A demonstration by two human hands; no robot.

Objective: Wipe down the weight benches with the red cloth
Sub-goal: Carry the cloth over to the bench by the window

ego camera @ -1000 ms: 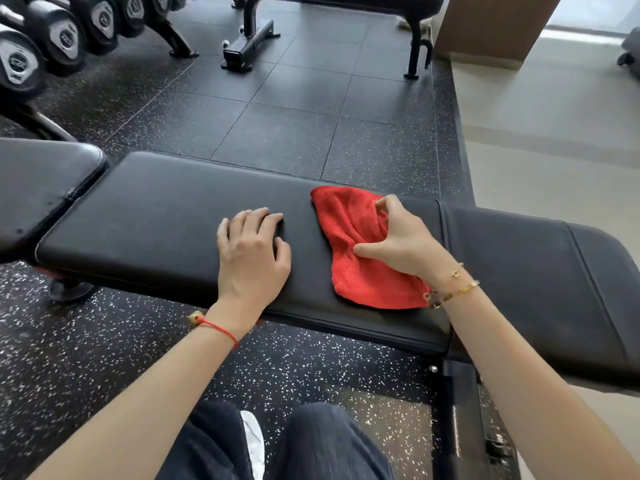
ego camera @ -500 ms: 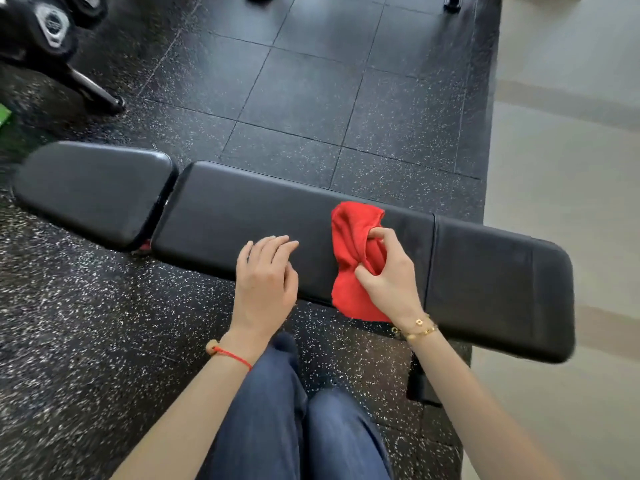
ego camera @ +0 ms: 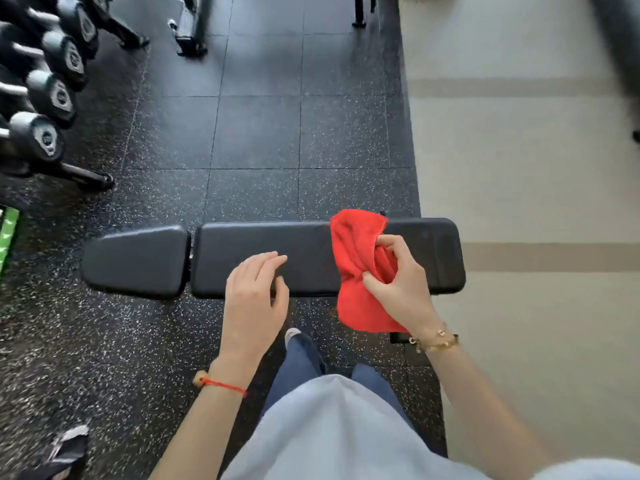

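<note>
Right hand [ego camera: 398,289] is pinching bunched red cloth [ego camera: 360,271] above bench pad [ego camera: 263,244]; left hand [ego camera: 254,292] hovering relaxed. We're advising: flatten cloth, press palm-down, overlap strokes.

1. L hand [ego camera: 254,292]: palm down, fingers straight, loosely together, holding nothing; forearm extended fwd.
2. R hand [ego camera: 398,285]: fingers + thumb curled, pinching red cloth [ego camera: 356,271]; wrist bent inward.

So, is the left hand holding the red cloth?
No, the right hand grips the red cloth; the left hand holds nothing.
</note>
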